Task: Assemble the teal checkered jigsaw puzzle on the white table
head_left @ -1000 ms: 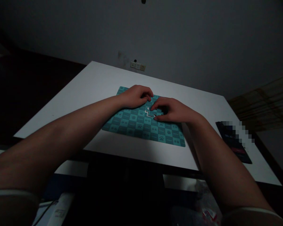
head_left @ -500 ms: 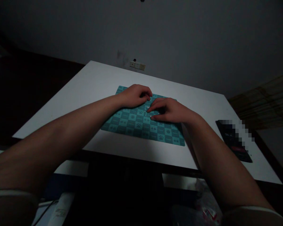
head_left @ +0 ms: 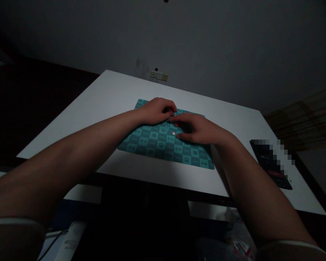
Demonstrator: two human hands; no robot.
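A teal checkered mat with paw prints (head_left: 161,145) lies flat on the white table. My left hand (head_left: 158,110) rests on its far part, fingers loosely bent, with a dark gap between thumb and forefinger and nothing visible in it. Facing it from the right is my right hand (head_left: 196,127), its thumb spread from the fingers; the forefinger reaches close to the left thumb. By the right thumb tip a small whitish piece (head_left: 173,133) lies on the mat, too small to name. The undersides of both hands are hidden.
The white table (head_left: 97,98) stands near a grey wall with a socket panel (head_left: 159,75). A dark flat package (head_left: 270,163), partly blurred out, lies at the table's right end. Below the front edge are a crumpled clear plastic bag (head_left: 237,232) and a white box-like object (head_left: 70,241).
My right hand's fingers have moved up and away from the small whitish piece, closer to my left thumb. The left hand keeps its place on the mat. The view has shifted slightly.
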